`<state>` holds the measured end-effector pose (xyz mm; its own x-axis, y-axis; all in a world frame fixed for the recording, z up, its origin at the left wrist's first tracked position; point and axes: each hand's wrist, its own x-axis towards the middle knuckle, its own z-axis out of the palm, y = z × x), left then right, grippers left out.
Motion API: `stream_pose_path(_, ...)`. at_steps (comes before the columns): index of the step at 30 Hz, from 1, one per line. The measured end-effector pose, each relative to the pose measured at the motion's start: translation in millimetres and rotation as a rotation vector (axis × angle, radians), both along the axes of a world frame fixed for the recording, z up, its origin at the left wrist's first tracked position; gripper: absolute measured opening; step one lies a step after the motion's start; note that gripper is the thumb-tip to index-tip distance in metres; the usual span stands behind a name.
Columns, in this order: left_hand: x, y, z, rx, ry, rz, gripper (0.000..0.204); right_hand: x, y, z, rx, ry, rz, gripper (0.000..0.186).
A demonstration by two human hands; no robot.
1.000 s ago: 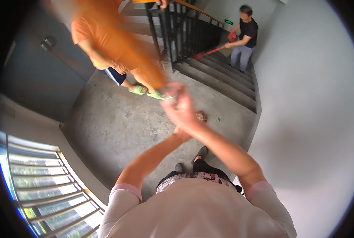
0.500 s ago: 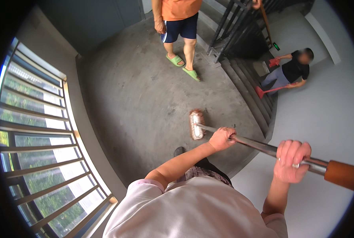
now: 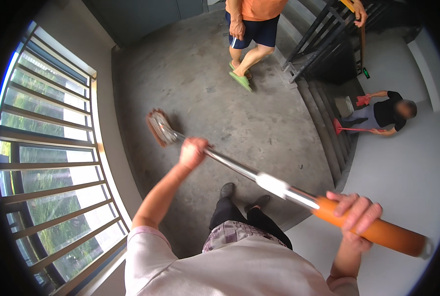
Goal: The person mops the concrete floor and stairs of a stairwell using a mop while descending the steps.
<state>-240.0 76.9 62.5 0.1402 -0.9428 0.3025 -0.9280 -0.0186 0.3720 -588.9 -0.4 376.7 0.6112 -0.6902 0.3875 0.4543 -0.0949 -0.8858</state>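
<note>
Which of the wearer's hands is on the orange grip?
The right hand is on the orange grip; the left hand holds the pole, nearer the tool's head.

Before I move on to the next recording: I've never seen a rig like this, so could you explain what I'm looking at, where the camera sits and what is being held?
There is no machine here, just a person working bare-handed. A wide fisheye camera on their head looks down, so straight edges bend near the rim.

The left hand grips the metal pole of a long-handled brush near its brown-bristled head. The right hand holds the orange grip. The head is over the grey floor; whether it touches is hard to tell. A small dark speck lies there too.

Nearby stands someone in an orange top; on the stairs, someone in a black top holds a long red tool.
</note>
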Motion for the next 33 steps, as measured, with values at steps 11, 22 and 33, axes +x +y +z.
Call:
stream_pose_path(11, 176.9, -14.6, -72.5, 0.649, 0.002, 0.731, 0.035, 188.5, 5.3, -180.3, -0.091, 0.306, 0.163, 0.029)
stream_pose_path(22, -95.1, -130.7, -67.4, 0.685, -0.137, -0.260, 0.012, -120.4, 20.8, -59.0, -0.099, 0.820, -0.228, 0.030)
stream_pose_path(33, -442.1, -121.4, 40.4, 0.460, 0.366, -0.946, 0.014, -237.8, 148.6, 119.5, -0.179, 0.715, -0.907, 0.020)
